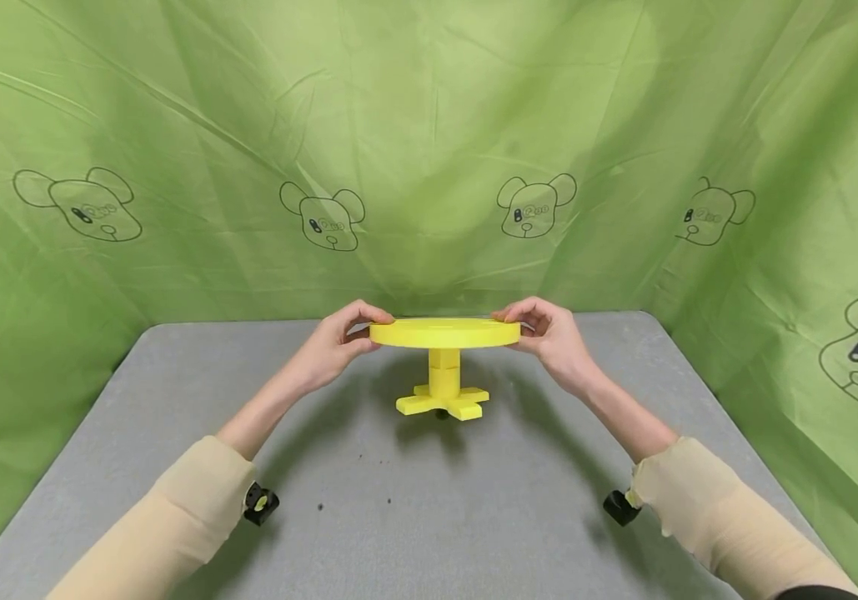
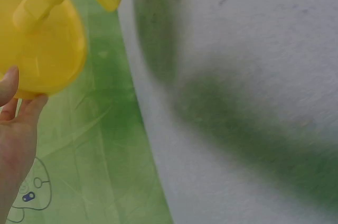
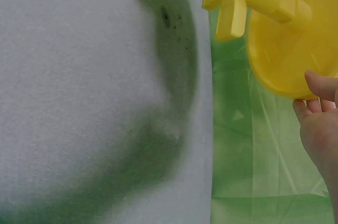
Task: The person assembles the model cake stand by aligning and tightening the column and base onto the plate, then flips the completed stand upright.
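A yellow toy table [image 1: 444,335] with a round top, a short central stem [image 1: 444,377] and a cross-shaped foot [image 1: 417,405] is held upright in the air. At the left edge of its top, my left hand [image 1: 334,343] pinches the rim, thumb below and fingers above. My right hand [image 1: 554,340] grips the opposite edge the same way. Both wrist views show the underside of the top, with the left thumb [image 2: 8,86] and the right thumb [image 3: 319,84] against it.
Below lies a grey tabletop [image 1: 429,533] with shadows of the arms and toy, plus several small dark specks. Green curtains [image 1: 429,150] printed with bear-head outlines enclose the back and sides. A small black device [image 1: 261,503] hangs at the left cuff, another [image 1: 621,507] at the right.
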`<state>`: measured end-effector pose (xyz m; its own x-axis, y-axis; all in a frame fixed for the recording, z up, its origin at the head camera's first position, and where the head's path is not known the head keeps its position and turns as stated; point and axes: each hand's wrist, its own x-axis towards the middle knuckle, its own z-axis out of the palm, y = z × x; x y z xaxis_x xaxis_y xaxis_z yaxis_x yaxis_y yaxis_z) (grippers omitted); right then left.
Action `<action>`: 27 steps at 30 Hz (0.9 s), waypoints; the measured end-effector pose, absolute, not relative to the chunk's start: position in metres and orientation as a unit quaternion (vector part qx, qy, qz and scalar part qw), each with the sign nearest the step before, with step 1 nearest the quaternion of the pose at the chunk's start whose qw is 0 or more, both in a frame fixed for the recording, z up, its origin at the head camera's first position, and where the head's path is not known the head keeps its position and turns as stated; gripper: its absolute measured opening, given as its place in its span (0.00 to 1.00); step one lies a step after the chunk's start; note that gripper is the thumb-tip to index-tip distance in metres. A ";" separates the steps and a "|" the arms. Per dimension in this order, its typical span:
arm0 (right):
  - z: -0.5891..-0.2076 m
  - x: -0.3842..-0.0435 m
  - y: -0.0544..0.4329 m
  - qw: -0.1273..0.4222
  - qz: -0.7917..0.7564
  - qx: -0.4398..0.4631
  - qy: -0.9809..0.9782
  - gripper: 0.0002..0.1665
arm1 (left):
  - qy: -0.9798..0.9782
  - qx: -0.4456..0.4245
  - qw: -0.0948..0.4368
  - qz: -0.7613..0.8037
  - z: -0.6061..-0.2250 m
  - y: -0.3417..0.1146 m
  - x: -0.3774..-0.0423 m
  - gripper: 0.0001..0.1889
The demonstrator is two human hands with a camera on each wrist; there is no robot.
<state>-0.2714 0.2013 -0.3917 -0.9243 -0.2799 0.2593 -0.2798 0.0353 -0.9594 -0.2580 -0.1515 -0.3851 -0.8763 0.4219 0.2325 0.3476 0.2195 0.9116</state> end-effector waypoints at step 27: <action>-0.424 -0.263 0.204 0.034 -0.639 -0.225 0.735 0.12 | 0.780 0.320 -0.051 0.535 -0.427 -0.148 -0.248 0.18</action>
<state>-0.2632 0.2045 -0.4242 -0.8960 -0.3752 0.2374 -0.2874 0.0823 -0.9543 -0.2484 -0.1483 -0.4273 -0.7904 0.4442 0.4218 0.5534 0.2227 0.8026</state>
